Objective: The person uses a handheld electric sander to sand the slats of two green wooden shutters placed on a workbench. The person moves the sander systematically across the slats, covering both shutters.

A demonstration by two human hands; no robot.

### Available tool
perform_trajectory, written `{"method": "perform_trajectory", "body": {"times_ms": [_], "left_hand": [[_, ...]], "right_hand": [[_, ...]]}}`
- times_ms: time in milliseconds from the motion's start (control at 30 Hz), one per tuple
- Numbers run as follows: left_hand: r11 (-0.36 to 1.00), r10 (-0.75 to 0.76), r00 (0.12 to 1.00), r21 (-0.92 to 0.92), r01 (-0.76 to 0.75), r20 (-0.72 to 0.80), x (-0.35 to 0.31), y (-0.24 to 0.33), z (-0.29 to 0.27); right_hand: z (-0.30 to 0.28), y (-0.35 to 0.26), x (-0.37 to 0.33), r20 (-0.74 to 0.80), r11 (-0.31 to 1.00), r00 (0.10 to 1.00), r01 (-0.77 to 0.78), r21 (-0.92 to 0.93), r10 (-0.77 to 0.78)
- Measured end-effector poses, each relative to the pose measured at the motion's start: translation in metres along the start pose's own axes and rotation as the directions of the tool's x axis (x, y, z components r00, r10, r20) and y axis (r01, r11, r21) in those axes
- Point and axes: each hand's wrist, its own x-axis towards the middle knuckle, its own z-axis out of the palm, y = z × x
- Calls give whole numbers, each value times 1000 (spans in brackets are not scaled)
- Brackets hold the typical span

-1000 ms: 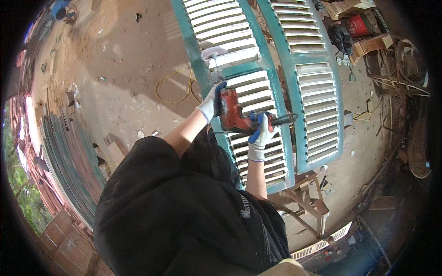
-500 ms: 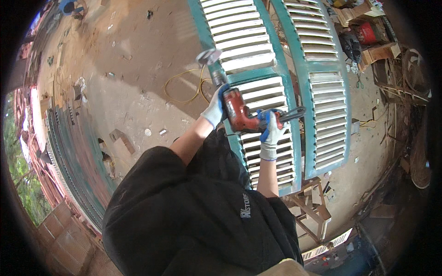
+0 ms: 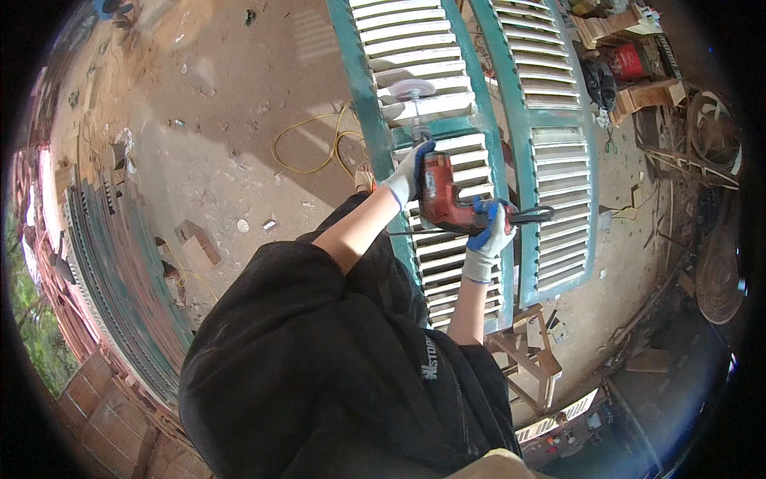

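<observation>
A red power drill (image 3: 437, 190) with a round disc (image 3: 413, 89) on its front end is in both my hands. My left hand (image 3: 408, 174), in a white and blue work glove, is wrapped around the drill's front near the chuck. My right hand (image 3: 490, 233), gloved alike, grips the rear handle. Blurred by motion, the disc is over the white slats of the nearer green louvered shutter (image 3: 457, 126), just above its middle crossbar. Whether it touches the slats I cannot tell. A second green shutter (image 3: 520, 145) lies alongside to the right.
A yellow cord (image 3: 307, 168) loops on the floor left of the shutters. Long boards (image 3: 120, 279) are stacked at the far left. A wooden trestle (image 3: 547, 366) stands by the shutters' near end. A red container (image 3: 627, 61) and wood pieces (image 3: 650, 96) lie at the upper right.
Both hands have carried the drill to the right. Its disc has shifted from beside the nearer shutter's left frame edge to over the slats, and the drill's front now points more straight ahead.
</observation>
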Motion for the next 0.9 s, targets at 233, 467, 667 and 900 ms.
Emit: {"method": "perform_trajectory", "body": {"times_ms": [233, 467, 667, 900], "left_hand": [[972, 51, 998, 226, -58, 36, 72, -17, 52], [968, 33, 991, 244, -64, 127, 86, 2, 74], [988, 154, 988, 31, -154, -21, 18, 18, 45], [987, 129, 992, 96, -127, -16, 30, 30, 24]], "right_hand": [[-10, -25, 44, -33, 986, 986, 165, 19, -164], [-4, -26, 61, -158, 972, 982, 133, 195, -103], [19, -6, 71, -70, 989, 992, -112, -94, 106], [14, 13, 47, -69, 999, 997, -25, 20, 26]]}}
